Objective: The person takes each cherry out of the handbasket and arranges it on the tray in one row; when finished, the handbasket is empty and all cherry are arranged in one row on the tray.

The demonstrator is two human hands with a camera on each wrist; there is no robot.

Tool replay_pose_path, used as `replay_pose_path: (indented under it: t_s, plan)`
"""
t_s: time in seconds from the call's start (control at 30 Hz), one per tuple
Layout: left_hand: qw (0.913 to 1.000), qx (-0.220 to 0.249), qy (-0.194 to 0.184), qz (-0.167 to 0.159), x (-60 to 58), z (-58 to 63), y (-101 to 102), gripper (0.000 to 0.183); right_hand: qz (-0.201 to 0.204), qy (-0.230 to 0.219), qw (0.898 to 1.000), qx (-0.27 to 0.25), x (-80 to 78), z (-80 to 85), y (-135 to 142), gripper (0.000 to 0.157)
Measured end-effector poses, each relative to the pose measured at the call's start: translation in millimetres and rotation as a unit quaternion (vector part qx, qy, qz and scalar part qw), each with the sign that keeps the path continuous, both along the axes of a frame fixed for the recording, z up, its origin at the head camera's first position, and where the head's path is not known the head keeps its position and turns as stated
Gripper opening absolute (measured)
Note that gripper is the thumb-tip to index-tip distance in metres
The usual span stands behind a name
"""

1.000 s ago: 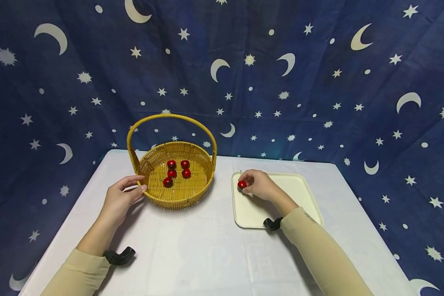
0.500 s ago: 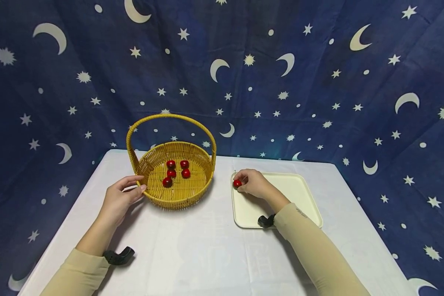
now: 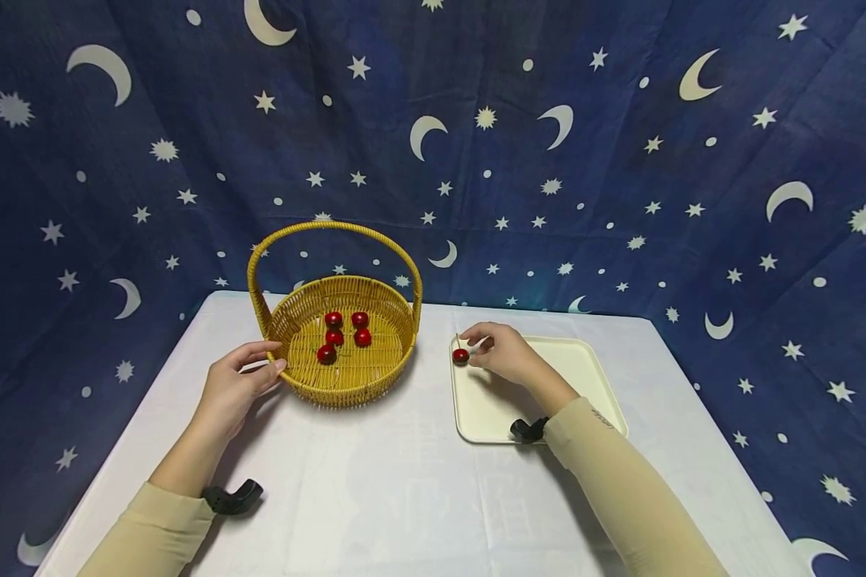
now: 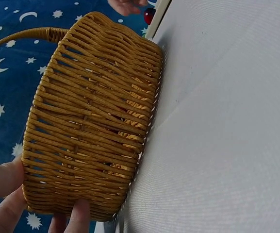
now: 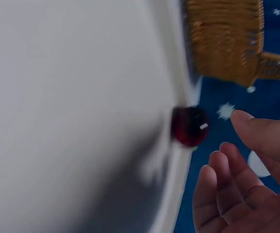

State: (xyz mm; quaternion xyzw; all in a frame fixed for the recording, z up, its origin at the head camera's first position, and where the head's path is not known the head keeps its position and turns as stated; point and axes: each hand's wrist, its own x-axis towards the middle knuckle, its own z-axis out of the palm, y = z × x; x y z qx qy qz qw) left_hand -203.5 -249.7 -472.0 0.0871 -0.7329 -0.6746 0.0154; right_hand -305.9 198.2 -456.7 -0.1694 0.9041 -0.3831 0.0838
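On the left of the head view stands a yellow wicker basket (image 3: 342, 396) with a tall arched handle. Several dark red cherries (image 3: 334, 338) lie on its floor. My left hand (image 3: 232, 389) holds the basket's left rim; in the left wrist view its fingers (image 4: 79, 216) reach against the woven wall. A single cherry (image 3: 460, 357) with an upright stem sits in the far left corner of a cream tray (image 3: 487, 413). My right hand (image 3: 507, 354) is just right of that cherry. In the right wrist view, thumb and fingers are spread, with a gap to the cherry (image 5: 190, 127).
A white cloth (image 3: 390, 497) covers the table. Behind it hangs a dark blue curtain (image 3: 491, 216) with moons and stars, close to the basket's back. A black wrist camera (image 3: 234, 498) sits on the left wrist.
My right hand has carried the cherry slightly left into the tray's corner, let go of it, and drawn back a little to the right. My left hand and the basket stay put.
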Motion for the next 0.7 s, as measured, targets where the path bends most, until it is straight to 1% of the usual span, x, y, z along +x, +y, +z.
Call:
replay_pose_path:
  t_s: [0.1,0.2,0.4,0.57,0.7]
  plan:
    - [1.0000,0.003,0.001,0.000,0.1,0.1,0,0.037,0.014,0.015,1.000,-0.023,7.3,10.7,-5,0.043]
    - [1.0000,0.005,0.002,0.000,0.1,0.1,0,0.037,0.038,0.028,0.998,-0.048,16.4,21.1,-15,0.044]
    - [1.0000,0.002,0.004,0.002,0.0,0.0,0,0.040,0.082,0.028,0.992,-0.091,34.8,35.9,-47,0.044]
    - [1.0000,-0.002,0.003,0.001,0.3,0.0,1,0.041,0.117,0.014,0.985,-0.122,45.9,42.9,-81,0.046]
    - [1.0000,-0.004,0.002,-0.001,0.8,0.4,1,0.042,0.130,0.020,0.984,-0.121,45.1,41.5,-109,0.046]
